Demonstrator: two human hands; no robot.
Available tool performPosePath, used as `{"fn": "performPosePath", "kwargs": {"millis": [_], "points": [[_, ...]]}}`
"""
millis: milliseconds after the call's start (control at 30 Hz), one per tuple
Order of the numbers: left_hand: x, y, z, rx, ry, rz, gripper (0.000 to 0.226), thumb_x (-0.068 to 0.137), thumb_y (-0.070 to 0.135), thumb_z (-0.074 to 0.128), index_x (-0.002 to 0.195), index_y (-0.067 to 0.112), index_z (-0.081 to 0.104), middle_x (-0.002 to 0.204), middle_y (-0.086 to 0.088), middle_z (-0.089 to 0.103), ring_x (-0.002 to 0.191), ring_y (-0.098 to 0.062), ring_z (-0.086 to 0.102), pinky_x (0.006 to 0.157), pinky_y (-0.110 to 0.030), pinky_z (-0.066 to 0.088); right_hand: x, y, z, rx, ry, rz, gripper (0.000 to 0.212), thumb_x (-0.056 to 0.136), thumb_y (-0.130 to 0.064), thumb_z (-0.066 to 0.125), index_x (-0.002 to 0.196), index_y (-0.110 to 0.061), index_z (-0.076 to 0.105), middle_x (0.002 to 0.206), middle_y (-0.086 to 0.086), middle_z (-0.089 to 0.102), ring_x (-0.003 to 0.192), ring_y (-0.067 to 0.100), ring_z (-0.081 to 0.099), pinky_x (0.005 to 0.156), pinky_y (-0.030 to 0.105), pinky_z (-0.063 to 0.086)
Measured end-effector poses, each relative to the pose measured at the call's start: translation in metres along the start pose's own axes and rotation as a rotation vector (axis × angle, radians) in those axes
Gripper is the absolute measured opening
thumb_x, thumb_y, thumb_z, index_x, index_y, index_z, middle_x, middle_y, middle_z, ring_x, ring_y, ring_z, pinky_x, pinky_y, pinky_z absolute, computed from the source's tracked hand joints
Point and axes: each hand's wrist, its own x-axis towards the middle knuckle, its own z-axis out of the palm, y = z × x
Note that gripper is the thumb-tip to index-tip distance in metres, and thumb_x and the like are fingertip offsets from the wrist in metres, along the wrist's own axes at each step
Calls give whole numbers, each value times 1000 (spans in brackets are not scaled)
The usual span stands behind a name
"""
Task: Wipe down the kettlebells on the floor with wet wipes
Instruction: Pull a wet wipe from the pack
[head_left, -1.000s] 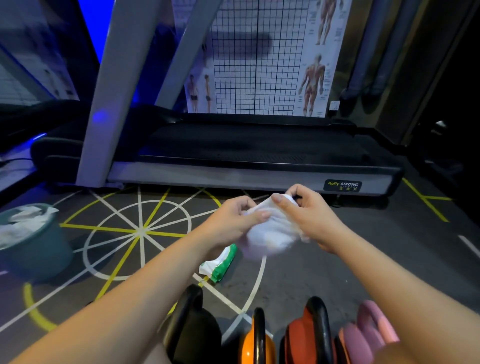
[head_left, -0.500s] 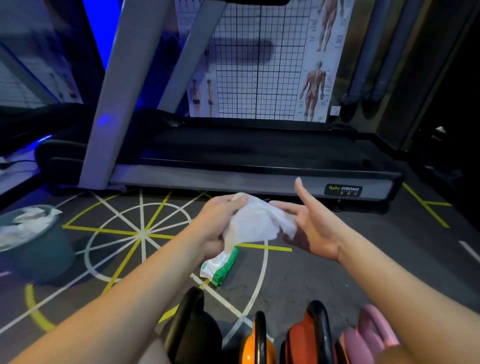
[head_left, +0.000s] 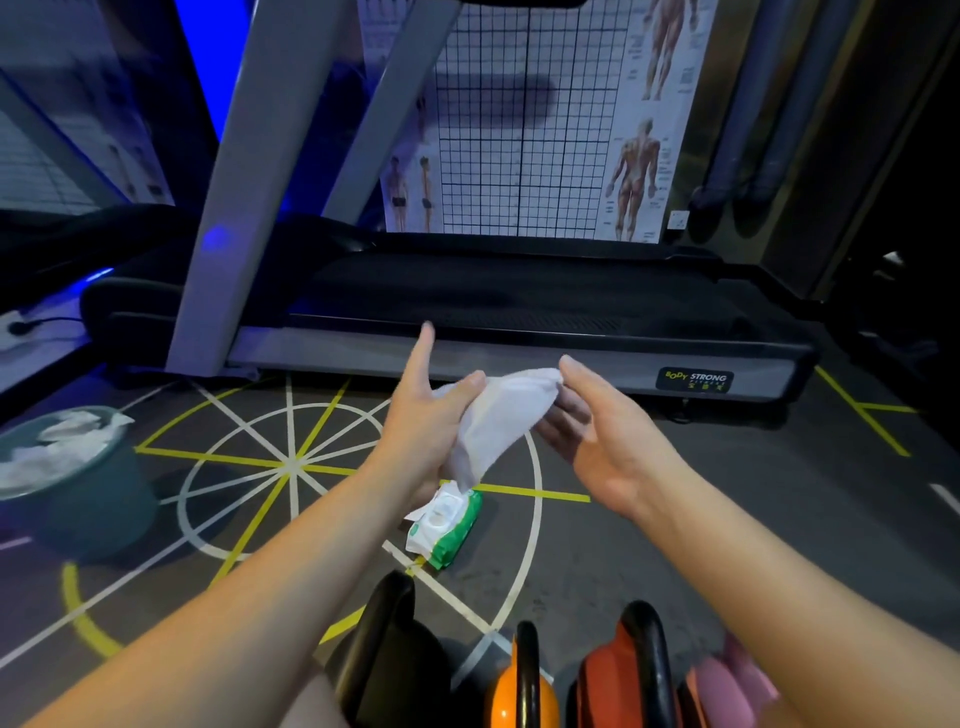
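Kettlebells (head_left: 524, 686) wait in a row on the floor below us, unwiped. Our left hand (head_left: 431, 421) now pinches the wet wipe (head_left: 498, 415) alone (thumb clamped, forefinger splayed); our right hand (head_left: 597, 436) has let go, open-palmed beside it, so wiping should come next.

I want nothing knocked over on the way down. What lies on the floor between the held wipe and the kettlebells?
In the head view, only the wet wipes pack lies between the wipe and the kettlebells; otherwise bare marked floor.
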Motion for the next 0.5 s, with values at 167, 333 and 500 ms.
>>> {"fn": "performPosePath", "kwargs": {"millis": [167,333,500], "points": [[-2,0,-1,221,-65,182,21,100,24,64,113,35,76,106,6,76,98,-14,68,87,-42,55,1,5,-4,-198,-93,-82,24,91,-14,69,115,-9,70,102,6,75,85,15,71,76,25,57],[0,1,-13,438,-103,135,18,87,29,80,104,32,75,99,-2,74,81,-22,73,64,-43,62,3,13,-2,-293,56,-168,29,78,-4,81,106,-4,73,98,11,76,91,20,73,75,24,55],[-1,1,-15,619,-52,82,13,79,32,87,86,24,78,79,-3,76,78,-25,73,61,-32,55,5,4,-14,-720,88,-271,27,73,-11,87,97,-21,80,91,6,75,79,11,65,73,22,53]]}}
